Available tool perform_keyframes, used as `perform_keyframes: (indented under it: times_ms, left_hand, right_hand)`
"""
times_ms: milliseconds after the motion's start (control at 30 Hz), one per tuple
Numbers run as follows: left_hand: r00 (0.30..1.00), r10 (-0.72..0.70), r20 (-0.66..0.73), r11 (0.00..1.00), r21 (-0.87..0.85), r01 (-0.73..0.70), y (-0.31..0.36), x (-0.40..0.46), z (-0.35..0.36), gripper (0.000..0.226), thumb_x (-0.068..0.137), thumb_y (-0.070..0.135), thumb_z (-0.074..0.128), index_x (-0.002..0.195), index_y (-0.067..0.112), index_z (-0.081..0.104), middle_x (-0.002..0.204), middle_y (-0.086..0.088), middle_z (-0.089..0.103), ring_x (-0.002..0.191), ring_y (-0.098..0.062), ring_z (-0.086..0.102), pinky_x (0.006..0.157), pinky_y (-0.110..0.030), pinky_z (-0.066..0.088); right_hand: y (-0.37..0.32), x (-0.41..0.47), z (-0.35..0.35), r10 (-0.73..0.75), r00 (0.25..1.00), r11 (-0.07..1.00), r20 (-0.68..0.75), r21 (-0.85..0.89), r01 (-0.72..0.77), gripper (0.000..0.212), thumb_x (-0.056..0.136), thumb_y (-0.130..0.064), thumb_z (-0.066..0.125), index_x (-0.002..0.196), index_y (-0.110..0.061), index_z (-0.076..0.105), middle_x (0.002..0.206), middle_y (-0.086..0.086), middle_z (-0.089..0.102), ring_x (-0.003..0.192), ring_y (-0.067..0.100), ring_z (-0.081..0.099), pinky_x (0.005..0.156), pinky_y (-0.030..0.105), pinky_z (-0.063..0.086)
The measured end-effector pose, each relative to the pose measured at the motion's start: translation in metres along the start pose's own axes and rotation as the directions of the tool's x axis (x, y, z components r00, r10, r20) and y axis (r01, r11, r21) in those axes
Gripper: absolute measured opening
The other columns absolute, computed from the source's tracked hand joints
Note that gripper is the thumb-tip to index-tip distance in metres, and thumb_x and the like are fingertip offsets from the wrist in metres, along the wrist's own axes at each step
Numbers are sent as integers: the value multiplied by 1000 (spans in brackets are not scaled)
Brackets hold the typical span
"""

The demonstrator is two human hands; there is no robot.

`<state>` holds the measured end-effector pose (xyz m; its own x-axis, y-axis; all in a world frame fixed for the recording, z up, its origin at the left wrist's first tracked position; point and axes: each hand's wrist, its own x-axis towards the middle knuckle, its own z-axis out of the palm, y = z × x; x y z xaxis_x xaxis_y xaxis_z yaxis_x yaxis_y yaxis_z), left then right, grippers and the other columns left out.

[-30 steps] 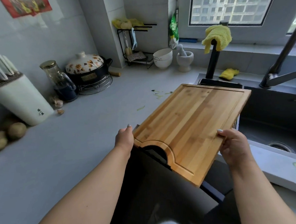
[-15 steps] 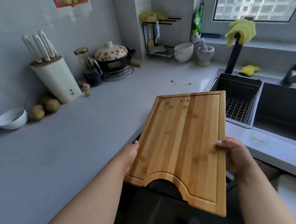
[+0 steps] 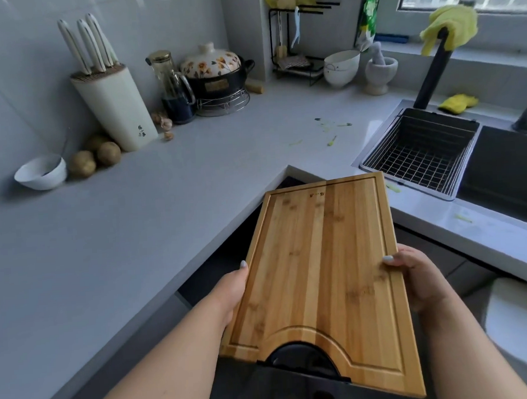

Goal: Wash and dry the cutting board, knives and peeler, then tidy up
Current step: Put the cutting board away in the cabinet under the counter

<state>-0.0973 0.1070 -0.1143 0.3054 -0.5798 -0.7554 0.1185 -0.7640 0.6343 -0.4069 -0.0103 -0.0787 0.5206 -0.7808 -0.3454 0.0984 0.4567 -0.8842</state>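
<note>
I hold a bamboo cutting board (image 3: 321,272) flat in front of me, off the counter's inner corner. My left hand (image 3: 230,289) grips its left edge and my right hand (image 3: 419,279) grips its right edge. A black tray part (image 3: 301,362) shows through the arched cut-out at the board's near end. Three white-handled knives (image 3: 89,43) stand in a cream knife block (image 3: 117,106) at the back left. A pale peeler (image 3: 296,26) hangs on the black rack (image 3: 298,66) in the far corner.
The dark sink (image 3: 511,174) with a wire basket (image 3: 418,151) lies to the right. Yellow cloths (image 3: 448,25) hang on the faucet (image 3: 432,74). A white bowl (image 3: 41,173), potatoes (image 3: 95,157), a glass jar (image 3: 174,88), a flowered pot (image 3: 216,76) and green scraps (image 3: 331,128) sit on the grey counter (image 3: 135,221).
The board has swung from over the sink area leftwards and towards me, turning lengthwise away from me. My view has turned left, bringing the knife block and white bowl into sight.
</note>
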Motion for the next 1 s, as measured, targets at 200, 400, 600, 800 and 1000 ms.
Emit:
perform_keyframes:
  times_ms: [200, 400, 600, 800, 1000]
  left_hand:
    - [1000, -2, -7, 1000, 15, 2, -11, 7, -7, 78, 87, 73, 28, 142, 20, 44, 136, -7, 55, 124, -28, 52, 106, -51, 40]
    - [997, -73, -10, 997, 7, 73, -26, 5, 0, 69, 96, 64, 24, 139, 16, 49, 129, -12, 59, 116, -30, 56, 103, -48, 44]
    - [986, -154, -59, 986, -73, 150, -41, 3, -4, 73, 95, 64, 24, 139, 12, 48, 129, -15, 58, 115, -32, 57, 101, -48, 45]
    - [964, -219, -152, 959, -218, 183, -75, 51, -26, 91, 76, 80, 30, 142, 19, 43, 133, -15, 55, 115, -37, 56, 98, -58, 44]
    - [948, -247, -202, 927, -335, 171, -61, 35, -28, 76, 90, 69, 27, 142, 15, 42, 125, -18, 58, 108, -37, 59, 96, -58, 46]
  right_hand:
    - [8, 0, 1, 24, 998, 997, -51, -67, -27, 78, 48, -29, 73, 115, 5, 53, 94, 26, 60, 73, 37, 62, 65, 42, 54]
    - [8, 2, 6, 67, 997, 993, -38, -90, -70, 74, 45, -28, 70, 108, 7, 55, 84, 24, 60, 64, 33, 62, 59, 35, 53]
    - [9, 19, 24, 154, 984, 977, -87, -136, -165, 73, 47, -33, 68, 112, -1, 58, 84, 19, 66, 70, 35, 64, 69, 42, 54]
    - [10, 51, 48, 252, 952, 935, -172, -211, -285, 44, 79, -36, 61, 112, -5, 60, 91, 21, 70, 74, 35, 66, 77, 43, 53]
    - [11, 75, 67, 343, 928, 917, -145, -162, -364, 59, 77, -53, 66, 113, -7, 64, 95, 19, 72, 81, 35, 69, 82, 45, 53]
